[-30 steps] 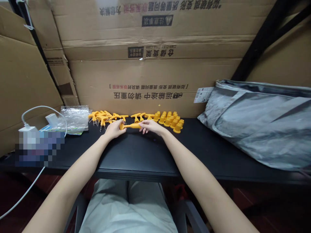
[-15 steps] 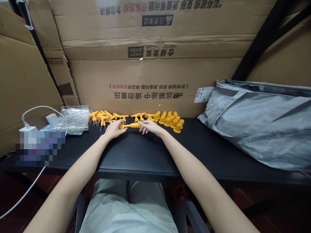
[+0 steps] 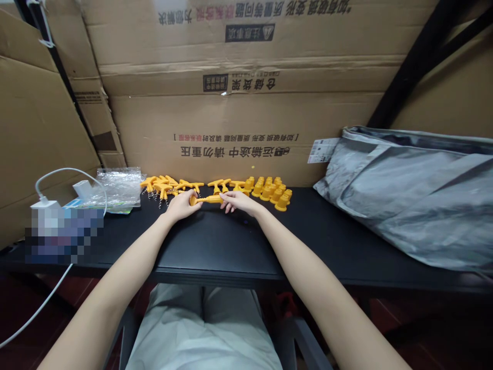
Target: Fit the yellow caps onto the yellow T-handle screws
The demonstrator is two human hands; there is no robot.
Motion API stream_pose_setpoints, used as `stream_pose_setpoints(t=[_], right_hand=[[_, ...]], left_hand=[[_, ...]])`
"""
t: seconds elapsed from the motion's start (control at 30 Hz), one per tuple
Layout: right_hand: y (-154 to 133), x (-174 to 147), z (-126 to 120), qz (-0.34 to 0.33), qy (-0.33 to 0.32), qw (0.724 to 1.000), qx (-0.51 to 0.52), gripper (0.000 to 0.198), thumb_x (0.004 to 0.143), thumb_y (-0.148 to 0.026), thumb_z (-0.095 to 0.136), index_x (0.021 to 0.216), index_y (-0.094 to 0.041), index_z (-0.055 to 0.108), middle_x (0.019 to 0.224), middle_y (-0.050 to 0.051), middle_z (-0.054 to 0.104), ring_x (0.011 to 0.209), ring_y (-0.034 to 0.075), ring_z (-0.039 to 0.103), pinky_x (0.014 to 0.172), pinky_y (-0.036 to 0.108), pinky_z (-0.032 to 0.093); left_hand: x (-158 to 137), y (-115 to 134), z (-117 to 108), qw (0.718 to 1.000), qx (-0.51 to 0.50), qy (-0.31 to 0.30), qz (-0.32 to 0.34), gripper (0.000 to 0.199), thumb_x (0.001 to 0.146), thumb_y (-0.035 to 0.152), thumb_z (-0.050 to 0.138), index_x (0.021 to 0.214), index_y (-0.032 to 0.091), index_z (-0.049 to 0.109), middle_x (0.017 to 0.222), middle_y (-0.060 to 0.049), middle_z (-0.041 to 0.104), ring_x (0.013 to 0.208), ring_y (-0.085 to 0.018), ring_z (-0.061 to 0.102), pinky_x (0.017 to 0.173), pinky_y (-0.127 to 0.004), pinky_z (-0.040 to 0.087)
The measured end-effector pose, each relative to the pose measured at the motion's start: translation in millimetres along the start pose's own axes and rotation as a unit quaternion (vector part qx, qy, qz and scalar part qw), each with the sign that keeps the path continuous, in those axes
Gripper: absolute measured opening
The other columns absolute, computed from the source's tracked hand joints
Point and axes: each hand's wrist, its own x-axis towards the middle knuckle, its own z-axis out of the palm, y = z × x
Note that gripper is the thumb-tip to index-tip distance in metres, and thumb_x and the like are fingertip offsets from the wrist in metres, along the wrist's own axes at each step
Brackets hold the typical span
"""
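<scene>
Just above the black table, a yellow corkscrew lies level between my two hands. My left hand is closed on its T-shaped handle at the left end. The fingers of my right hand pinch the wider yellow sleeve at the other end. The metal screw of this one is not visible. Behind my left hand is a heap of yellow T-handled corkscrews with bare spiral screws. Several yellow flanged sleeves stand upright in rows to the right of my right hand. A few handles fitted with sleeves stand between the two groups.
Cardboard walls the back of the black table. A grey bag takes up the right side. At left are clear plastic packaging, a white charger with its cable, and a blurred-out object.
Almost nothing differs. Both hands keep the same hold on the corkscrew, with at most a tiny shift of the left fingers.
</scene>
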Motion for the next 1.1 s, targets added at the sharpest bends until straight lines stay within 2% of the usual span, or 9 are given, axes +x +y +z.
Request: stream_pose_setpoints(t=[0.43, 1.1], right_hand=[[2.0, 0.9, -2.0, -0.006, -0.007, 1.000, 0.014, 0.036, 0.085, -0.046, 0.061, 0.098, -0.013, 0.064, 0.075, 0.006, 0.070, 0.053, 0.007, 0.061, 0.045, 0.014, 0.044], [2.1, -0.1, -2.2, -0.015, -0.002, 1.000, 0.008, 0.031, 0.085, -0.038, 0.064, 0.101, -0.012, 0.061, 0.076, 0.005, 0.070, 0.054, 0.008, 0.061, 0.047, 0.015, 0.045]], left_hand=[[-0.4, 1.1, 0.0, 1.000, -0.005, 0.001, 0.000, 0.034, 0.077, 0.049, 0.054, 0.097, 0.022, 0.058, 0.078, -0.002, 0.063, 0.075, -0.019, 0.060, 0.062, -0.027, 0.040], [-0.9, 0.7, -0.5, 1.000, -0.013, 0.006, 0.004, 0.031, 0.077, 0.046, 0.055, 0.096, 0.022, 0.059, 0.076, -0.002, 0.062, 0.075, -0.019, 0.060, 0.061, -0.027, 0.040]])
